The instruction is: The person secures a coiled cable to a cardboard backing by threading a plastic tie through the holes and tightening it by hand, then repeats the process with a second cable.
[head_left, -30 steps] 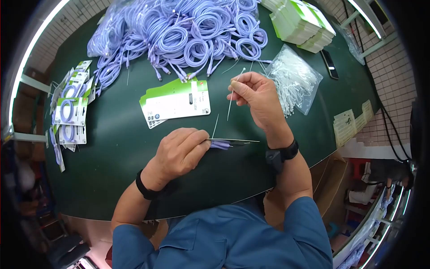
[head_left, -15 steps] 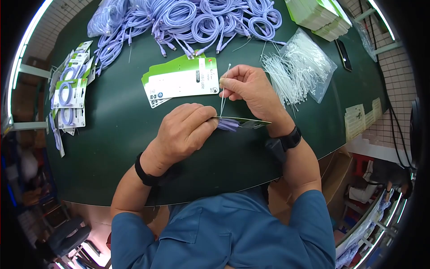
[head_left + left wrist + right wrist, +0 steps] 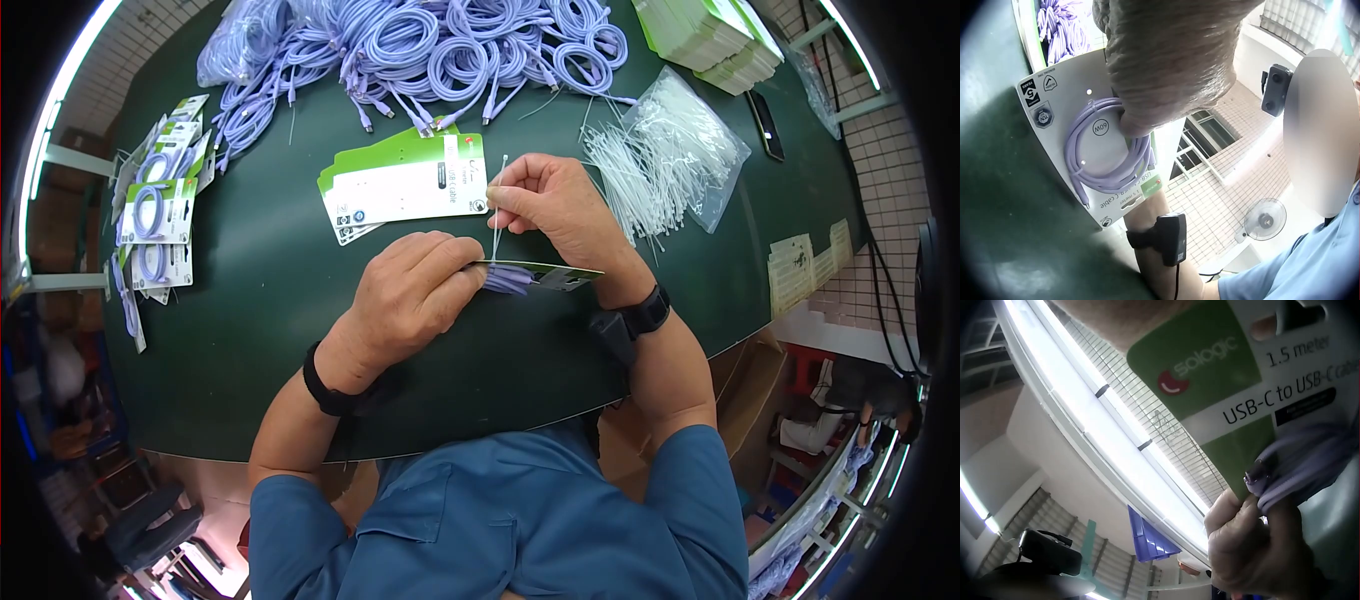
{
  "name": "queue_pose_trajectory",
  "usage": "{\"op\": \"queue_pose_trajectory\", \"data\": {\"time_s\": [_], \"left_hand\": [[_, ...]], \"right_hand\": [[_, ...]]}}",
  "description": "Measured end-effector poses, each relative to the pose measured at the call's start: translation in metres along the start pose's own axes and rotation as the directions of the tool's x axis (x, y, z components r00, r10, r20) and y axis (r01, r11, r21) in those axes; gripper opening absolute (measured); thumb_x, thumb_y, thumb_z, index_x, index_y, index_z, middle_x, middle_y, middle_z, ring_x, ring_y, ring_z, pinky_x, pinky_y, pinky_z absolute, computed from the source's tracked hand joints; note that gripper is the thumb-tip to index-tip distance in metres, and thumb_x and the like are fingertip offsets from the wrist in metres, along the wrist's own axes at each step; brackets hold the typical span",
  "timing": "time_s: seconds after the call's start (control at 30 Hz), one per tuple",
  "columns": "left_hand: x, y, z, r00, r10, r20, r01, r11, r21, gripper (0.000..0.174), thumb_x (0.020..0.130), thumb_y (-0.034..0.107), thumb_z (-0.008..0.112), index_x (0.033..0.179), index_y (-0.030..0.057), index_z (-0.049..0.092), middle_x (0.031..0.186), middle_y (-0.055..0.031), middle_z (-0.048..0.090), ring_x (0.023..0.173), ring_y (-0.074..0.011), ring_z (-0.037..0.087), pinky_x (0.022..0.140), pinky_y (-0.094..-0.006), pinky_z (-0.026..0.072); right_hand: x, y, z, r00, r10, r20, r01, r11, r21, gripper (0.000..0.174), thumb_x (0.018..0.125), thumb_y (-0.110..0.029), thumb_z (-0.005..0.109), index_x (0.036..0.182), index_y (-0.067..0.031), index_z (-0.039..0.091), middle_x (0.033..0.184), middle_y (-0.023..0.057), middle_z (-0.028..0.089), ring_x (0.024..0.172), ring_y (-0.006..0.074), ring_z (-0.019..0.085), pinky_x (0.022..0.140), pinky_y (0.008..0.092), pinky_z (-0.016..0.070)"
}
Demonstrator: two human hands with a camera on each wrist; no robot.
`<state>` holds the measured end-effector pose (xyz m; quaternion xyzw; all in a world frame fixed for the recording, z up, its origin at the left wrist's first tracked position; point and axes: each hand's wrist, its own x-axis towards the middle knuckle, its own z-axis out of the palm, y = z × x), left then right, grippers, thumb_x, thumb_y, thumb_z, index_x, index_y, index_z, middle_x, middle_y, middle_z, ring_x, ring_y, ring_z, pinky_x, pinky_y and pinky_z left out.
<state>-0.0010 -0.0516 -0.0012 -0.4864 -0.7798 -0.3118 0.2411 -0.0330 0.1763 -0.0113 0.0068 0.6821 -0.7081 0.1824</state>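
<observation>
My left hand (image 3: 415,290) grips a printed cardboard card (image 3: 568,276) near the front of the table, holding it edge-up. A coiled purple USB-C cable (image 3: 1074,147) lies flat on the card's face, under the left thumb. Beyond the card, my right hand (image 3: 560,205) pinches a thin white zip tie (image 3: 497,237) between thumb and fingertips. The tie runs from the pinch down to the card's back, right by the left fingertips. The right wrist view shows the left hand's fingers (image 3: 1254,540) wrapped at the card and cable.
Blank cards (image 3: 405,185) lie stacked behind the hands. A bag of zip ties (image 3: 690,150) spills open at the right. Coiled purple cables (image 3: 400,45) heap at the back, finished carded cables (image 3: 150,215) at the left. Card stacks (image 3: 710,45) and a phone (image 3: 766,125) sit back right.
Over the last second my right hand has come closer to the card, and the tie it pinches now meets the card's back. The card has turned slightly. The last half second shows little movement.
</observation>
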Motion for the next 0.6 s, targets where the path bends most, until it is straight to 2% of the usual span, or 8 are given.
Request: {"op": "queue_pose_trajectory", "data": {"time_s": [0.17,0.27,0.6], "left_hand": [[-0.0015,0.0,0.0003,1.0,0.001,-0.005,-0.001,1.0,-0.006,0.02,0.076,0.003,0.075,0.093,0.0014,0.066,0.097,-0.0089,0.067,0.079,-0.0252,0.069,0.068,-0.036,0.0573],[-0.0008,0.0015,-0.0026,0.999,-0.022,0.029,0.022,1.0,-0.01,0.023,0.072,-0.002,0.082,0.089,0.002,0.067,0.097,-0.0104,0.071,0.081,-0.0272,0.072,0.071,-0.0369,0.0596],[-0.0014,0.0013,-0.0025,0.999,-0.022,0.03,0.022,1.0,-0.008,0.023,0.073,-0.002,0.083,0.089,0.0024,0.067,0.098,-0.0103,0.071,0.081,-0.0276,0.072,0.072,-0.0375,0.0603]], "right_hand": [[-0.001,-0.0013,0.002,0.999,-0.014,0.043,0.015,1.0,-0.018,0.013,0.1,-0.012,0.074,0.102,0.0002,0.072,0.09,0.0047,0.074,0.079,0.0093,0.073,0.069,0.0203,0.0568],[-0.0014,-0.0025,0.0026,0.999,-0.012,0.042,0.013,1.0,-0.011,0.012,0.099,-0.011,0.074,0.102,0.0,0.072,0.088,0.0038,0.073,0.078,0.0087,0.073,0.069,0.0203,0.0564],[0.0004,0.0001,0.0017,0.999,-0.023,0.036,0.024,0.999,-0.028,0.01,0.1,-0.009,0.074,0.102,0.0001,0.072,0.087,0.0033,0.073,0.078,0.0087,0.073,0.068,0.0202,0.0563]]}}
